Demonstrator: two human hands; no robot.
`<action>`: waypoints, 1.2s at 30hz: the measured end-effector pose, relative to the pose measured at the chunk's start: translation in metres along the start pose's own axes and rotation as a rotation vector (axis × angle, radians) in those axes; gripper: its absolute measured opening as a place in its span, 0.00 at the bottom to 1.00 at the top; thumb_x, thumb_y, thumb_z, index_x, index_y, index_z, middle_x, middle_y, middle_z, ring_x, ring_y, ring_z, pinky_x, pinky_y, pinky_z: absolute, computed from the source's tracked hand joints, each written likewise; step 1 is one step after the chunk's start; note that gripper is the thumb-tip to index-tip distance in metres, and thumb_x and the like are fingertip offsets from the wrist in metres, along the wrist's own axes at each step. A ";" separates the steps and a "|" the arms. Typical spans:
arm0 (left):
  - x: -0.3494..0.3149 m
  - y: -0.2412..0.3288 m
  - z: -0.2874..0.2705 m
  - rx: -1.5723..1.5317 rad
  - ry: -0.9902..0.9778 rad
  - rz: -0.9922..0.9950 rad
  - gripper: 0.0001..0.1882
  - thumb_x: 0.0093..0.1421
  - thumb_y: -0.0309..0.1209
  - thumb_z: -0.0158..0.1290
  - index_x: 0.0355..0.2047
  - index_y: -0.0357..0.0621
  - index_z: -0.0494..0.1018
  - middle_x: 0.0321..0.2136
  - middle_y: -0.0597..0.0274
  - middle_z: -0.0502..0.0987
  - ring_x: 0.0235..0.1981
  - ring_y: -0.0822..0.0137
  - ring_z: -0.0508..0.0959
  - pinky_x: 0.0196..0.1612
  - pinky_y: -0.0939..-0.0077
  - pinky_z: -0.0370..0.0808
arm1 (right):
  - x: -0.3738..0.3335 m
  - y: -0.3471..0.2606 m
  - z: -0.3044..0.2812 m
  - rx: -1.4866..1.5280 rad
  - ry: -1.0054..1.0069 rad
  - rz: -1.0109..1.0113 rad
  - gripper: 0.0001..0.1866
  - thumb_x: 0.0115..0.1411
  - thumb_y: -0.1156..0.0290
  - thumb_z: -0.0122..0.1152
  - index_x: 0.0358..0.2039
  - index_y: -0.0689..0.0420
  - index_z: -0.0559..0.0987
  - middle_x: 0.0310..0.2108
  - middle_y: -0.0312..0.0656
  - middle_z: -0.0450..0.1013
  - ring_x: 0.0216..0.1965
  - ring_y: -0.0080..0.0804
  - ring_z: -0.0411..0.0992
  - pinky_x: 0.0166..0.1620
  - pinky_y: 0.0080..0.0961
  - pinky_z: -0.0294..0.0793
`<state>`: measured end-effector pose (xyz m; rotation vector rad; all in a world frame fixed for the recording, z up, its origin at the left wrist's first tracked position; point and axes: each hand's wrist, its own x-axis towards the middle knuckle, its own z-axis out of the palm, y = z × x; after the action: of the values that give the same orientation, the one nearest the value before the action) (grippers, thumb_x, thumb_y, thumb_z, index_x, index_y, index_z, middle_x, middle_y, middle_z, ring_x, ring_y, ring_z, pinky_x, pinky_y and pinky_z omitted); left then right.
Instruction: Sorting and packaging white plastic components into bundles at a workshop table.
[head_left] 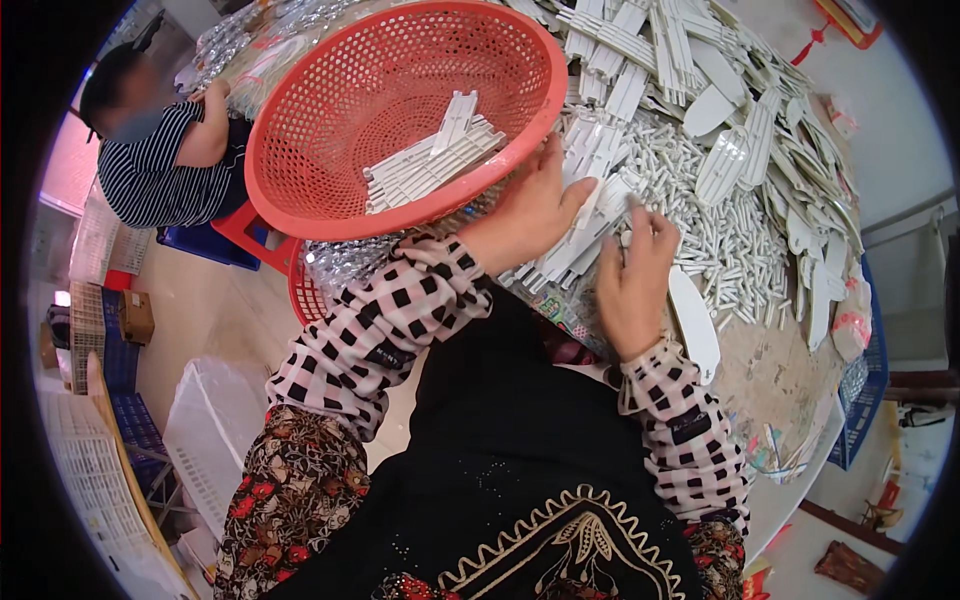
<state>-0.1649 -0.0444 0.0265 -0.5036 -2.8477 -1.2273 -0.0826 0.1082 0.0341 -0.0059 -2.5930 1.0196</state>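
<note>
My left hand (528,208) is beside the rim of a red perforated plastic basket (345,95), thumb spread away from the fingers, over white plastic strips (600,210). To its right, my right hand (640,280) is at the other side of these strips, its fingers curved and apart with the fingertips by the strip ends. Whether the fingertips touch a strip is hard to make out. Inside the tilted basket lie several ribbed white strips (435,160). Just right of my right hand is a flat white rounded panel (692,325).
Many small white cylindrical pegs (740,250) are heaped beyond my right hand. Long white panels (800,190) pile up at the table's far right. A seated person in a striped shirt (160,165) is at far left. A blue crate (865,370) stands at the right edge.
</note>
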 end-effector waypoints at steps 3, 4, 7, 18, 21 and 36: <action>-0.016 0.004 -0.007 -0.221 -0.051 0.029 0.37 0.64 0.36 0.45 0.62 0.19 0.43 0.61 0.21 0.49 0.65 0.34 0.50 0.66 0.55 0.52 | 0.002 -0.016 0.001 -0.163 -0.055 -0.280 0.23 0.59 0.73 0.56 0.56 0.59 0.69 0.55 0.56 0.62 0.55 0.54 0.61 0.57 0.42 0.62; -0.022 0.002 -0.007 -0.161 -0.014 0.071 0.34 0.62 0.29 0.44 0.62 0.20 0.44 0.60 0.22 0.53 0.63 0.34 0.54 0.65 0.54 0.55 | 0.005 -0.018 0.006 -0.214 -0.053 -0.354 0.23 0.59 0.72 0.55 0.56 0.58 0.69 0.56 0.54 0.61 0.56 0.54 0.60 0.58 0.45 0.59; -0.038 0.000 -0.014 0.044 0.101 0.161 0.34 0.60 0.25 0.44 0.63 0.22 0.45 0.58 0.24 0.57 0.62 0.35 0.57 0.64 0.54 0.56 | 0.012 -0.019 0.022 -0.286 -0.099 -0.430 0.23 0.62 0.66 0.52 0.57 0.55 0.69 0.61 0.48 0.59 0.63 0.54 0.54 0.63 0.53 0.50; -0.024 0.025 -0.185 0.160 -0.043 0.169 0.22 0.58 0.31 0.56 0.51 0.32 0.70 0.35 0.49 0.80 0.36 0.61 0.81 0.39 0.71 0.77 | 0.020 -0.033 0.037 -0.482 -0.269 -0.476 0.24 0.63 0.57 0.51 0.57 0.52 0.70 0.59 0.44 0.63 0.62 0.50 0.56 0.63 0.62 0.44; 0.025 -0.057 -0.178 0.378 -0.187 0.019 0.40 0.53 0.48 0.60 0.57 0.30 0.63 0.51 0.41 0.73 0.51 0.53 0.75 0.52 0.65 0.71 | 0.018 -0.041 0.037 -0.462 -0.271 -0.475 0.24 0.64 0.56 0.51 0.57 0.53 0.69 0.58 0.47 0.63 0.61 0.52 0.58 0.64 0.59 0.45; 0.065 -0.104 -0.150 0.173 -0.745 -0.534 0.38 0.38 0.54 0.70 0.41 0.36 0.79 0.39 0.49 0.80 0.41 0.60 0.78 0.45 0.66 0.71 | -0.016 -0.034 -0.012 -0.213 -0.332 -0.438 0.21 0.59 0.69 0.58 0.53 0.58 0.72 0.55 0.52 0.63 0.57 0.54 0.60 0.63 0.55 0.50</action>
<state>-0.2754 -0.1983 0.0652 -0.2198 -3.8727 -0.9453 -0.0601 0.0886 0.0594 0.6991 -2.7952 0.6238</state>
